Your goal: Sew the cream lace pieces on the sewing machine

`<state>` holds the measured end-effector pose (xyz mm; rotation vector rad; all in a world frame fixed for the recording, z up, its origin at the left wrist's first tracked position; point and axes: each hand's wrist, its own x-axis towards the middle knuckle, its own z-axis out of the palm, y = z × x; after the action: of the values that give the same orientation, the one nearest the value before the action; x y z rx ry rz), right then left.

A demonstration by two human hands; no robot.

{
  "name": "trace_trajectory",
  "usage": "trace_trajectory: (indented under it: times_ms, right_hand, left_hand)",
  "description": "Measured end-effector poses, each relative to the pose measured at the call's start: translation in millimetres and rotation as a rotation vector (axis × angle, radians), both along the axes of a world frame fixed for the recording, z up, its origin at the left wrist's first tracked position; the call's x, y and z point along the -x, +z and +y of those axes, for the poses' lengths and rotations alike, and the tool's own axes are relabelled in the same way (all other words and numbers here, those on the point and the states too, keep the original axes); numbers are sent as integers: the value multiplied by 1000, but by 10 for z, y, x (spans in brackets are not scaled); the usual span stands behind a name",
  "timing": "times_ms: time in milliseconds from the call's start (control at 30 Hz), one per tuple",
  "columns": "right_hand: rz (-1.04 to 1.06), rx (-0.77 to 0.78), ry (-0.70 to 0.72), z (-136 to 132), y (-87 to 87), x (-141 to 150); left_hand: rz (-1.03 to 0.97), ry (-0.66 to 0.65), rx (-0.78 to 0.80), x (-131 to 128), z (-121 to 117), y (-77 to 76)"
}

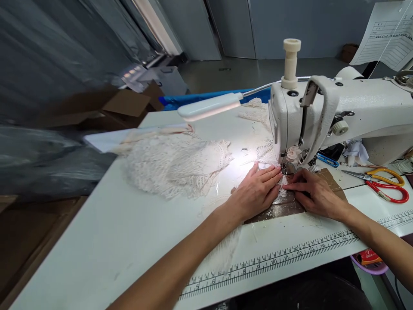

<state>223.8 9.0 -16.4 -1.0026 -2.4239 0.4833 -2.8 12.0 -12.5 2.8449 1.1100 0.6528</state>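
Observation:
A white sewing machine (pixel 361 101) stands at the right, and both hands work close to its presser foot and needle. My left hand (pixel 254 189) lies flat, fingers stretched out, pressing white lace against the machine bed just left of the foot. In front of the foot, the fingertips of my right hand (pixel 318 193) pinch the edge of a narrow strip of white lace (pixel 283 189). The bed under both hands is covered with brown shiny sheeting (pixel 284 210). Fingers and foot partly hide the lace there.
A heap of white lace (pixel 167 168) spreads across the table (pixel 80 241) at left. A lit lamp (pixel 209 106) hangs over it. Scissors with red and yellow handles (pixel 387 183) and a blue thread snipper (pixel 327 160) lie right. A printed ruler (pixel 274 261) lines the front edge.

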Motion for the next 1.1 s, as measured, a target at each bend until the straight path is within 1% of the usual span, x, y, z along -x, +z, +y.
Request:
trace_trajectory:
  times_ms: [233,333,433,567,700,767,833,900,1000,1100]
  right_hand:
    - [38,16,-12,-16,49,36]
    - [16,25,-11,-22,61,41]
    - [-9,48,-39,-26,63,46]
    - [-96,36,-56,-13,49,65]
    - [-221,-2,-81,14,31,90]
    - [-240,1,-84,21,32,88]
    - [-198,16,-80,25,42,69]
    - [-89,25,-94,34,52,32]
    - [93,8,-194,66,54,-31]
    - [173,-30,-277,99,37,-68]
  left_hand:
    - [4,3,5,21,32,-23]
    - [23,10,2,15,42,-23]
    - [41,22,5,5,67,-18]
    - [56,64,-10,-17,101,-16]
    - [81,136,-35,-65,95,-29]
    - [95,175,-54,-103,74,-43]
    - [102,210,-85,-142,49,-56]
    - [89,235,-119,-164,30,-57]
    - [10,247,-197,-140,26,-12]
    - [-75,213,-285,-61,51,69]
